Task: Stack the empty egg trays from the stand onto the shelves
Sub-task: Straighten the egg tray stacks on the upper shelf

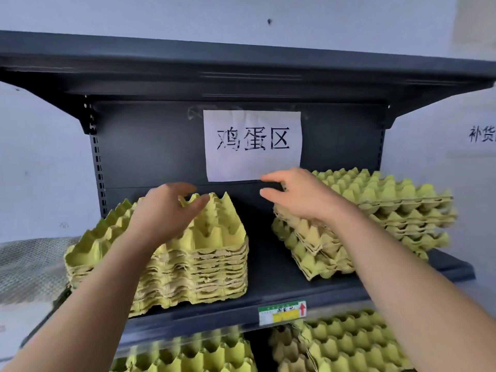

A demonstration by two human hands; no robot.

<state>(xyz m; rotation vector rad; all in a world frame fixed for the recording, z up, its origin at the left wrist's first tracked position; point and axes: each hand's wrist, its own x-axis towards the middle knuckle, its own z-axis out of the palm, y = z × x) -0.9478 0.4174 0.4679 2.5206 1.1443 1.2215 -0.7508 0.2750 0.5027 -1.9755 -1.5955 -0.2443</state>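
Observation:
A dark metal shelf (281, 285) carries two stacks of yellow-green egg trays. The left stack (204, 272) is tall and neat. My left hand (163, 210) hovers just over its top tray with fingers relaxed and spread, holding nothing. The right stack (389, 210) is lower and uneven, its trays skewed against each other. My right hand (298, 194) lies over that stack's left corner, fingers loosely bent, thumb apart, gripping nothing that I can see.
A paper sign (252, 145) with printed characters hangs on the shelf's back panel. An upper shelf (241, 73) overhangs closely. The lower shelf holds more egg trays (349, 345). A price tag (281, 312) is on the shelf's front edge. Grey fabric (29, 264) lies left.

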